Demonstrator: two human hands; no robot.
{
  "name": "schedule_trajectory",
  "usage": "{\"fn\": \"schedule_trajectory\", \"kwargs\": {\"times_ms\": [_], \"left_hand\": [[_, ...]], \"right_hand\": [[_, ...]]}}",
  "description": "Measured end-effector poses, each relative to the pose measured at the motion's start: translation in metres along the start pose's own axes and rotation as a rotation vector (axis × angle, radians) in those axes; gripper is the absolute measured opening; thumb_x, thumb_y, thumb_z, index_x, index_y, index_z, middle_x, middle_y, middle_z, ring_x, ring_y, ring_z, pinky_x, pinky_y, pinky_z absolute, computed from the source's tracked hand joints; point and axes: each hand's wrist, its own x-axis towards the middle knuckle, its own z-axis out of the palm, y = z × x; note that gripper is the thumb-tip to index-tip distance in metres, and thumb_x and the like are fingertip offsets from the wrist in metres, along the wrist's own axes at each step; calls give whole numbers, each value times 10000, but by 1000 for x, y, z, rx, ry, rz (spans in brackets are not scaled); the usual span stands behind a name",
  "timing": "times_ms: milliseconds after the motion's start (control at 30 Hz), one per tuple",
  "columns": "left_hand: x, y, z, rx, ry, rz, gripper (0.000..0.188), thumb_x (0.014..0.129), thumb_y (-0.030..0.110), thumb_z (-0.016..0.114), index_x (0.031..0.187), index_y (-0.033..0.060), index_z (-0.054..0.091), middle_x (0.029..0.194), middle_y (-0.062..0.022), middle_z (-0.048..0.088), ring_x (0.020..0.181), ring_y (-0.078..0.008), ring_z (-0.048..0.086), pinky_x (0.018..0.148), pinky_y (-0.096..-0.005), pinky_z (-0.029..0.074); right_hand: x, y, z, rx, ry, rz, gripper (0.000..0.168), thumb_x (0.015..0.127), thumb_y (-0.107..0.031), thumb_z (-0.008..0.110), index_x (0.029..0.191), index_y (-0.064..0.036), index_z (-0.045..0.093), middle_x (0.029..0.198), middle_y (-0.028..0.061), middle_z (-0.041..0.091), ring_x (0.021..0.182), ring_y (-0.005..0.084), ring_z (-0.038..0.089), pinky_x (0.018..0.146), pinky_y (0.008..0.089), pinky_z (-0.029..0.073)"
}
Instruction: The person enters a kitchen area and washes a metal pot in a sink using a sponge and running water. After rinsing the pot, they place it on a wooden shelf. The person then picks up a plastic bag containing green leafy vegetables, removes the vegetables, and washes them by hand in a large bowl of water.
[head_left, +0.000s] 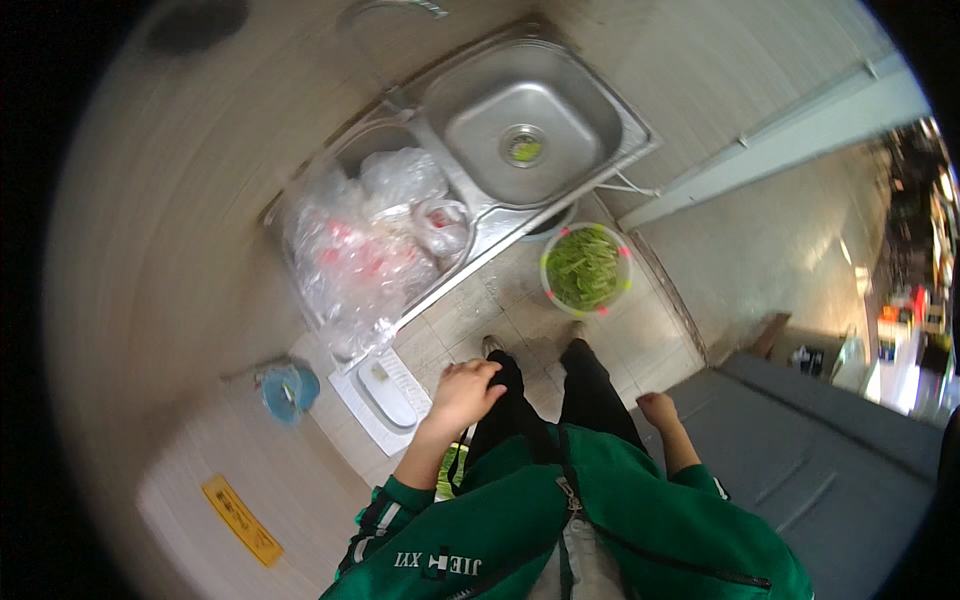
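Observation:
My left hand (465, 394) is in front of my left thigh, holding nothing, with the thumb apart from the loosely bent fingers. Off to the right, my right hand (658, 410) hangs beside my leg; its fingers look curled, and their inner side is hidden. Before me is a stainless steel double sink (487, 225). Its left basin is heaped with clear plastic bags (360, 247), some with red patches. A bit of green leaf (527, 151) lies on the right basin's drain strainer. By the sink's front edge, a round plastic basket (550, 298) holds leafy greens (585, 262).
A white squat toilet (386, 394) is set in the tiled floor (525, 315) at left, near a blue bucket (291, 394). Some greens (450, 472) show partly behind my left arm. A grey door (780, 450) stands at right, beside a doorway with a raised sill (667, 292).

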Motion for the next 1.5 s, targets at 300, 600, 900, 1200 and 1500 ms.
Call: {"fn": "schedule_trajectory", "kwargs": {"times_ms": [300,600,900,1200,1500], "left_hand": [[-63,35,129,-298,185,-705,298,782,279,561,1025,106,560,981,-141,575,917,-318,545,788,-402,436],[-146,123,258,-713,471,-1230,315,776,321,564,998,98,582,947,-146,579,906,-322,549,751,-404,452],[-195,120,316,-1034,581,-1437,315,775,311,560,1005,100,592,1026,-132,569,988,-300,523,827,-390,426],[-250,76,384,-1327,781,-1577,299,771,255,551,989,54,594,986,-158,575,923,-324,542,813,-399,428],[-287,26,404,-1543,1051,-1750,290,779,243,542,977,36,585,976,-160,579,913,-320,543,798,-389,433]], "right_hand": [[88,-16,-112,-329,-383,-231,338,669,-360,658,782,-41,679,785,164,635,769,264,595,718,384,456],[160,-49,-146,-647,-475,-354,288,739,-346,607,660,-75,662,690,89,620,636,180,556,602,315,435],[146,-183,-3,-566,-657,-775,156,775,-142,579,815,4,616,732,63,625,670,138,571,641,276,456],[43,-273,165,-1151,-662,-1042,311,752,-336,564,840,-47,640,773,149,628,731,268,612,658,346,467],[-47,-357,307,-1401,-605,-1225,254,775,-288,547,873,-73,640,845,120,631,805,273,599,710,347,468]]}}
